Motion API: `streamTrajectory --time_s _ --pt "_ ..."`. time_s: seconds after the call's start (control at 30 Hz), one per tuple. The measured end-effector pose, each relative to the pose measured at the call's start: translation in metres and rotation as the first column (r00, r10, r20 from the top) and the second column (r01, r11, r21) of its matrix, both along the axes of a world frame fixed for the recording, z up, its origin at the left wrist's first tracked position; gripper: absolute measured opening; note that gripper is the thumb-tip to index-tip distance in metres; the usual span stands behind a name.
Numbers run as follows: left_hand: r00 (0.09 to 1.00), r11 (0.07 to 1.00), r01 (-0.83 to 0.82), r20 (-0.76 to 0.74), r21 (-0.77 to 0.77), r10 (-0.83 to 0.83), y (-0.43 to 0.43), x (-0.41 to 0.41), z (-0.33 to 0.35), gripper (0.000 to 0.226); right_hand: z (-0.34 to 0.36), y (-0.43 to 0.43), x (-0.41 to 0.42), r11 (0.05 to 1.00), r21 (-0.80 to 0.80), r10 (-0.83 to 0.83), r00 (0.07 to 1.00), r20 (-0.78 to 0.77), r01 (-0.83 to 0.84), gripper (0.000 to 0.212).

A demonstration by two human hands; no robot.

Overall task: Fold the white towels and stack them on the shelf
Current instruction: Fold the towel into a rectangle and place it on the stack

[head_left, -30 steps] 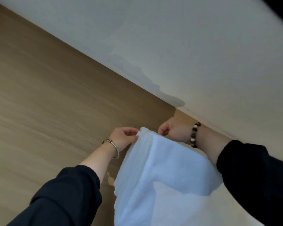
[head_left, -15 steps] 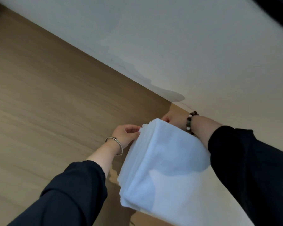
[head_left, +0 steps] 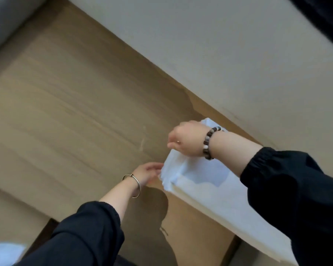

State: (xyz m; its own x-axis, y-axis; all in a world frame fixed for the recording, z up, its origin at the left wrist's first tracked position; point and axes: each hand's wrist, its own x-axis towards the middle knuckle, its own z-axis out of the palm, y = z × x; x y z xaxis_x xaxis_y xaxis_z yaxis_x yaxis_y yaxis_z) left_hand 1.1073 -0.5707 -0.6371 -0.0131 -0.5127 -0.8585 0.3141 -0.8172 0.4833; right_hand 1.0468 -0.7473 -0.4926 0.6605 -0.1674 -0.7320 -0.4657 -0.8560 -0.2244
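Currently your right hand (head_left: 188,139) clamps the top edge of the folded white towel (head_left: 206,177), held up against the wood panel (head_left: 65,112); your left hand (head_left: 147,172), fingers relaxed, touches its layered side. Folding appears done; shelving remains outstanding

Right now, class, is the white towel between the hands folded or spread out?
Folded: the white towel shows stacked layers along its edge beside the left hand.
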Motion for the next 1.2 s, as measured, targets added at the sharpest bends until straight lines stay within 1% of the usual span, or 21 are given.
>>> streamTrajectory --time_s 0.07,0.1,0.13,0.2,0.3,0.37,0.43,0.5,0.57,0.6,0.63,0.67,0.7,0.77,0.8,0.87,0.9,1.0,1.2 --pt "0.995 0.998 -0.070 -0.066 0.008 0.071 0.015 -0.006 0.000 0.030 0.001 0.024 -0.002 0.970 -0.072 0.226 0.968 -0.109 -0.234 0.046" --pt "0.987 0.993 -0.121 -0.107 0.000 0.121 0.021 -0.009 0.000 0.033 0.002 0.035 -0.004 0.950 -0.097 0.285 0.949 -0.134 -0.298 0.053" --pt "0.976 0.986 -0.168 -0.139 -0.008 0.166 0.026 -0.013 0.001 0.036 0.002 0.045 -0.006 0.935 -0.120 0.316 0.938 -0.143 -0.333 0.059" --pt "0.955 0.968 -0.251 -0.166 -0.016 0.245 0.032 -0.021 0.000 0.037 0.001 0.064 -0.015 0.909 -0.180 0.363 0.926 -0.102 -0.376 0.065" --pt "0.940 0.946 -0.320 -0.145 -0.054 0.309 0.036 -0.030 0.003 0.035 -0.002 0.084 -0.032 0.855 -0.285 0.449 0.894 -0.014 -0.434 0.057" --pt "0.947 0.943 -0.316 -0.085 -0.105 0.309 0.035 -0.036 0.006 0.036 -0.006 0.090 -0.036 0.844 -0.344 0.446 0.895 0.026 -0.411 0.048" --pt "0.957 0.947 -0.279 0.030 -0.161 0.287 0.032 -0.040 0.005 0.037 -0.009 0.094 -0.035 0.856 -0.364 0.406 0.914 0.029 -0.368 0.043" --pt "0.952 0.950 -0.248 0.135 -0.189 0.276 0.028 -0.042 0.007 0.038 -0.010 0.092 -0.034 0.872 -0.339 0.394 0.918 0.056 -0.353 0.044" --pt "0.927 0.945 -0.260 0.224 -0.199 0.302 0.026 -0.045 0.013 0.033 -0.003 0.086 -0.036 0.901 -0.271 0.386 0.912 0.138 -0.340 0.045" --pt "0.904 0.936 -0.290 0.265 -0.198 0.336 0.027 -0.045 0.018 0.028 0.002 0.081 -0.039 0.924 -0.241 0.348 0.916 0.200 -0.298 0.044" --pt "0.879 0.920 -0.337 0.284 -0.198 0.383 0.028 -0.046 0.023 0.023 0.009 0.075 -0.043 0.952 -0.215 0.273 0.924 0.269 -0.219 0.043" --pt "0.862 0.899 -0.391 0.266 -0.196 0.432 0.031 -0.046 0.030 0.017 0.016 0.068 -0.047 0.971 -0.195 0.197 0.929 0.315 -0.140 0.045" --pt "0.852 0.877 -0.441 0.218 -0.194 0.476 0.033 -0.044 0.038 0.017 0.022 0.063 -0.050 0.977 -0.189 0.155 0.936 0.316 -0.098 0.047" --pt "0.845 0.840 -0.504 0.087 -0.199 0.527 0.037 -0.039 0.054 0.025 0.031 0.056 -0.053 0.980 -0.181 0.123 0.961 0.247 -0.079 0.044" --pt "0.851 0.834 -0.507 0.028 -0.215 0.525 0.038 -0.035 0.062 0.027 0.033 0.055 -0.053 0.982 -0.171 0.112 0.971 0.211 -0.076 0.043" --pt "0.884 0.846 -0.459 -0.044 -0.271 0.465 0.037 -0.028 0.078 0.026 0.034 0.055 -0.052 0.975 -0.178 0.155 0.978 0.138 -0.129 0.050" --pt "0.908 0.860 -0.410 -0.050 -0.303 0.416 0.037 -0.026 0.084 0.025 0.034 0.054 -0.051 0.965 -0.191 0.198 0.975 0.097 -0.177 0.050" --pt "0.952 0.893 -0.272 0.036 -0.359 0.305 0.036 -0.029 0.092 0.022 0.032 0.054 -0.044 0.937 -0.204 0.289 0.957 -0.006 -0.284 0.052" --pt "0.922 0.919 -0.190 0.260 -0.346 0.288 0.031 -0.038 0.090 0.025 0.034 0.050 -0.036 0.913 -0.217 0.337 0.939 -0.072 -0.345 0.043"
